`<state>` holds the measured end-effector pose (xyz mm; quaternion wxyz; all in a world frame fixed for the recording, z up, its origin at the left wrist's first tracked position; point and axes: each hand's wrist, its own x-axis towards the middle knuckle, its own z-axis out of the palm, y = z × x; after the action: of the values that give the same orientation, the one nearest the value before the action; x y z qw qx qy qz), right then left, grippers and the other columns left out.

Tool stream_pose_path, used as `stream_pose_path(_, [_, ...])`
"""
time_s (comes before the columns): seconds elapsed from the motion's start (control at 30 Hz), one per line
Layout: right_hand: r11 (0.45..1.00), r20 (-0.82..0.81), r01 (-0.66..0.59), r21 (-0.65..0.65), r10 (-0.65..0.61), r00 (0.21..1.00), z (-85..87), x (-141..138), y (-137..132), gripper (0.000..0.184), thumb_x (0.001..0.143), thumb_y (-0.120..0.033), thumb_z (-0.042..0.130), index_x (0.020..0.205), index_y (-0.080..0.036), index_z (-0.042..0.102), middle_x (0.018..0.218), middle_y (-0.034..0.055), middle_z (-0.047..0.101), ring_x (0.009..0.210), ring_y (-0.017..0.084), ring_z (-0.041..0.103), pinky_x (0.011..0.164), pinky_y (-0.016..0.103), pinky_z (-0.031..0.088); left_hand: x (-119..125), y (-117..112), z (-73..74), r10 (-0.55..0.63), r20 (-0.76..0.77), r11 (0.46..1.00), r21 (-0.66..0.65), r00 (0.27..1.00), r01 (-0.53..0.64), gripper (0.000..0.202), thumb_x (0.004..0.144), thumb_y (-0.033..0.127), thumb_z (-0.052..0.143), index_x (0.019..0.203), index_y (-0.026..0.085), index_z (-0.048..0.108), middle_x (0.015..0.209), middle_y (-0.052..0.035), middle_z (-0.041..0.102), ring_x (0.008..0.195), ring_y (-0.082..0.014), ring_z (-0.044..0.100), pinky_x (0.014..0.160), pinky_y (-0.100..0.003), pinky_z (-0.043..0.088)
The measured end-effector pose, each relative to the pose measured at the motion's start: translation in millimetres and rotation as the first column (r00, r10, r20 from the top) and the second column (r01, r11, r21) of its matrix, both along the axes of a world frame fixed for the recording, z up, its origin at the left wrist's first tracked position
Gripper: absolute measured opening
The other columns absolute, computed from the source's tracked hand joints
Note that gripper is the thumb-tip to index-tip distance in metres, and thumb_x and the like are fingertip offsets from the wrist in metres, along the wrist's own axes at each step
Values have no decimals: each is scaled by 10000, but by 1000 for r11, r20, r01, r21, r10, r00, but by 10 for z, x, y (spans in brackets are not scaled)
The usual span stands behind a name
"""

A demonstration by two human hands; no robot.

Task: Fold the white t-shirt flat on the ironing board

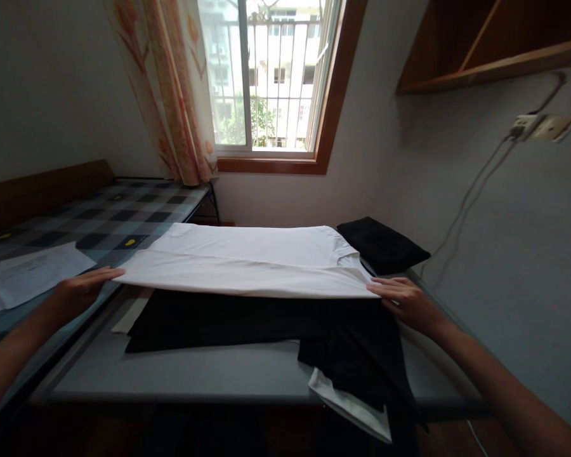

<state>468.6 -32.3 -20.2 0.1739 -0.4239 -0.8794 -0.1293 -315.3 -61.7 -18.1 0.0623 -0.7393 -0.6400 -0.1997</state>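
Observation:
A white shirt [247, 276] lies across the table, its near side folded over in a long strip. My left hand [83, 289] pinches the left end of that folded edge. At the right end, my right hand [404, 299] grips the edge near the shirt's sleeve or collar part; which one I cannot tell. Beneath the white cloth spreads a black garment [209, 320], with one black part hanging over the table's front edge. A white cuff-like band [349, 406] shows at its lower end. Another pale strip of cloth [132, 317] sticks out at the left.
A folded black cloth [383, 244] rests at the table's far right corner. The grey table [209, 377] meets a checked bed [147, 206] on the left, where white papers [38, 273] lie. Cords run from a wall socket [523, 127] on the right, below a wooden shelf [495, 66].

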Motion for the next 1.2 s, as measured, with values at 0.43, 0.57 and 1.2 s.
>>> stream_pose_path(0.43, [993, 22, -117, 23, 116, 993, -56, -60, -155, 310, 884, -169, 485, 1062, -250, 726, 1058, 42, 740, 1027, 228, 674, 837, 382, 529, 23, -48, 97, 111, 164, 921, -387, 980, -40, 475, 689, 724, 485, 935, 403, 734, 1132, 135, 688, 1110, -191, 636, 1013, -333, 430])
stream_pose_path(0.57, [993, 25, -114, 44, 113, 993, -30, 7, -136, 310, 893, -180, 490, 1093, -251, 716, 1076, 32, 735, 1042, 227, 665, 847, 374, 524, 112, -94, 208, 145, 215, 913, -406, 966, -47, 522, 642, 758, 527, 912, 369, 746, 1098, 92, 706, 1020, -197, 673, 951, -325, 466])
stream_pose_path(1.2, [1000, 17, -5, -2, 5, 1000, -4, -416, -71, 358, 968, -374, 423, 1064, -205, 723, 1142, 85, 706, 1111, 278, 613, 937, 465, 457, 471, 225, 243, 152, 120, 976, -172, 981, -130, 817, 745, 863, 263, 967, 227, 725, 1108, -23, 722, 1029, -244, 658, 961, -391, 480])
